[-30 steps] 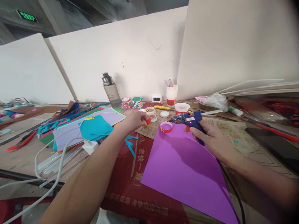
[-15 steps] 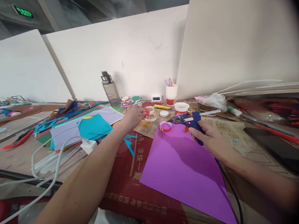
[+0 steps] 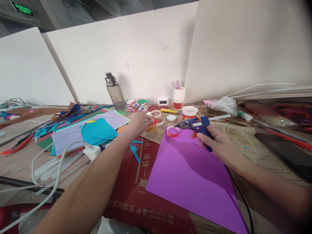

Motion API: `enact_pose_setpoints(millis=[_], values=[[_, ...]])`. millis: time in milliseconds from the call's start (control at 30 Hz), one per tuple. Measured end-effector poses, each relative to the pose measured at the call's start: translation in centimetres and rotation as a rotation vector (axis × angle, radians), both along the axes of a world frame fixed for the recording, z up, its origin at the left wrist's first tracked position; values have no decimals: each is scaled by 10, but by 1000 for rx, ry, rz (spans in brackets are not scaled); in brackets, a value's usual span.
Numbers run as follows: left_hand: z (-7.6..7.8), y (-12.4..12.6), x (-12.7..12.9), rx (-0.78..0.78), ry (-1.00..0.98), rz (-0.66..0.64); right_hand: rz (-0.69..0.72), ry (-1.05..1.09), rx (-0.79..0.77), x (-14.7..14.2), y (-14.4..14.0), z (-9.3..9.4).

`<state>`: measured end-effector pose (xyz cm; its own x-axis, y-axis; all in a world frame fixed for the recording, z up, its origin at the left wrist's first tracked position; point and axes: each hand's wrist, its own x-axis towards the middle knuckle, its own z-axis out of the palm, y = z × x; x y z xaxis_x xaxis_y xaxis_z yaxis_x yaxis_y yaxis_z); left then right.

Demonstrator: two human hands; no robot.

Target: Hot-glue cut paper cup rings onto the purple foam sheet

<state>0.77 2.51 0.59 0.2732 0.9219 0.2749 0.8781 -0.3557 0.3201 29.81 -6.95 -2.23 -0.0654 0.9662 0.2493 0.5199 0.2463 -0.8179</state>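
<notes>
My right hand (image 3: pixel 216 139) is wrapped round the handle of a blue hot glue gun (image 3: pixel 198 125), a glue stick poking out of its back. Its nozzle points left, close to a red paper-cup ring (image 3: pixel 173 131) standing on a purple paper sheet (image 3: pixel 192 175). My left hand (image 3: pixel 140 123) is closed on a red-and-white paper-cup piece (image 3: pixel 153 121), partly hidden by the fingers. Just beyond it sit a pale ring (image 3: pixel 159 117), perhaps a tape roll, and a white lid (image 3: pixel 171 118).
A red-and-white paper cup (image 3: pixel 189 112) stands behind the glue gun. Farther back are a small clock (image 3: pixel 163 102), a yellow cutter (image 3: pixel 168 111), stacked cups (image 3: pixel 179 97) and a bottle (image 3: pixel 115 92). Blue paper (image 3: pixel 97 131) and a white charger (image 3: pixel 92 151) lie left.
My left hand has shifted slightly down and pulled the red-and-white piece a little clear of the pale ring. My right hand and the glue gun stay in place.
</notes>
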Motion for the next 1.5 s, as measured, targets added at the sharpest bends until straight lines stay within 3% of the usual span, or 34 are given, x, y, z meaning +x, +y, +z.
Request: enact_pose_setpoints(millis=[200, 500, 633, 800, 933, 1133, 1500], values=[[-3, 2, 2, 21, 58, 14, 13, -1, 54, 0, 1, -1], [-10, 2, 6, 92, -104, 72, 22, 17, 32, -1, 1, -1], [-16, 2, 7, 117, -6, 54, 27, 29, 15, -2, 0, 0], [-18, 0, 7, 296, 158, 74, 31, 55, 0, -2, 0, 0], [-17, 0, 7, 237, 132, 47, 31, 50, 20, -3, 0, 0], [-20, 3, 5, 145, 4, 109, 34, 46, 7, -3, 0, 1], [-23, 5, 5, 301, -188, -150, 37, 63, 4, -3, 0, 1]])
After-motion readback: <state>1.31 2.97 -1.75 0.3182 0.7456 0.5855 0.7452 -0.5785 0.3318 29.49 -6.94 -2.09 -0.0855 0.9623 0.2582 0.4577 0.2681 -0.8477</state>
